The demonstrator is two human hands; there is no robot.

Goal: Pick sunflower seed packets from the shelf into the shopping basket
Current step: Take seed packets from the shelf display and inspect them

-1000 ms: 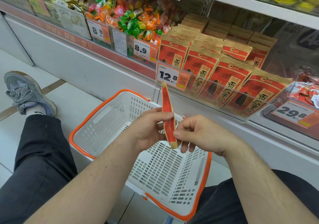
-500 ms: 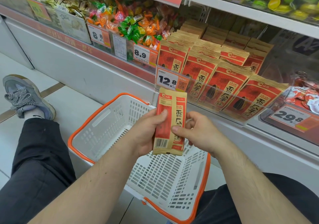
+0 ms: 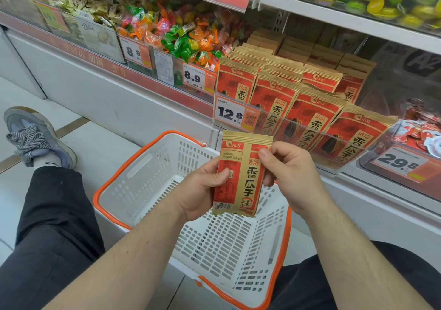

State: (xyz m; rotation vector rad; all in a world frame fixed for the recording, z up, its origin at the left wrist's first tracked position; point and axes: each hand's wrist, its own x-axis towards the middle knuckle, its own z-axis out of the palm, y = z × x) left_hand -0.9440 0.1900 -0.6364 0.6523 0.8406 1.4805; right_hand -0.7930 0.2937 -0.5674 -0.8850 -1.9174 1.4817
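Both hands, left hand (image 3: 202, 190) and right hand (image 3: 290, 173), pinched one seed packet (image 3: 241, 173), long axis upright, directly above the basket (image 3: 148, 166).

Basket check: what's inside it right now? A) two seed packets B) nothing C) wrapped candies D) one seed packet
B: the white basket shows only bare slotted plastic, while the one picked packet is held above it by the left hand and right hand.

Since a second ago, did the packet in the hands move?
Yes. The packet has turned: it was edge-on to the camera, and now its printed face shows. It stays above the basket, just below the 12.8 price tag, held by both hands.
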